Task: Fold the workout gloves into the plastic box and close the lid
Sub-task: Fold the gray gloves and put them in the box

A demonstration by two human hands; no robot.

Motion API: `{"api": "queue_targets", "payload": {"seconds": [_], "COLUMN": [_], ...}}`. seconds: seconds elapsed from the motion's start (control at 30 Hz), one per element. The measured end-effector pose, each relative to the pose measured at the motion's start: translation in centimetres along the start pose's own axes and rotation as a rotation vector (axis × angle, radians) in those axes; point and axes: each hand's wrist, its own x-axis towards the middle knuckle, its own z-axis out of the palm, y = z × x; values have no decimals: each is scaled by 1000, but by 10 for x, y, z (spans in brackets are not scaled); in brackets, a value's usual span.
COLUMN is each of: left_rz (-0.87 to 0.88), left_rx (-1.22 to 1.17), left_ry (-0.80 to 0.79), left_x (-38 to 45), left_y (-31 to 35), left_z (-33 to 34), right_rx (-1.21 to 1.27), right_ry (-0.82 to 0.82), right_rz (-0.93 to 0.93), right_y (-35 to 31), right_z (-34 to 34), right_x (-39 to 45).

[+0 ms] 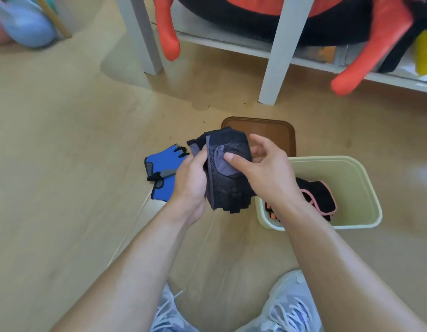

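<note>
Both hands hold a black and grey workout glove [228,173] above the floor, left of the box. My left hand [190,183] grips its left edge. My right hand [262,171] presses its thumb on the grey palm patch, fingers behind the glove. A blue glove [164,168] lies flat on the floor to the left. The pale plastic box [360,188] stands open on the right with a black glove with pink trim [320,197] inside. A brown lid [274,133] lies on the floor behind the box.
A white shelf unit [277,56] stands ahead, with orange and black gear hanging from it. A pale blue bag [25,22] sits at the far left. My two sneakers [289,307] are at the bottom edge. The floor is light wood.
</note>
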Motion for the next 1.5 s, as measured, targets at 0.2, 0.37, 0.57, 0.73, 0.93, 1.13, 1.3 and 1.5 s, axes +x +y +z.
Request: {"api": "queue_targets", "payload": {"seconds": [0.2, 0.37, 0.57, 0.73, 0.93, 1.13, 1.3, 1.5], "left_rz": [42, 56, -34, -118, -79, 150, 79, -10], "left_rx": [70, 157, -54, -83, 73, 372, 168, 15], "left_ry": [4, 98, 266, 159, 176, 270, -20, 26], "left_x": [-5, -10, -7, -8, -8, -10, -14, -17], "left_y": [-1, -4, 5, 6, -1, -1, -1, 2], "left_z": [5, 10, 1, -2, 3, 1, 10, 9], "right_rx": [113, 142, 310, 153, 13, 157, 255, -126], "right_ry": [11, 95, 502, 341, -41, -37, -279, -8], "right_rz": [74, 15, -50, -71, -107, -61, 20, -82], "right_y": [5, 4, -1, -7, -4, -12, -26, -12], "right_z": [-7, -12, -26, -21, 14, 3, -9, -12], "right_x": [2, 2, 5, 1, -17, -14, -13, -4]}}
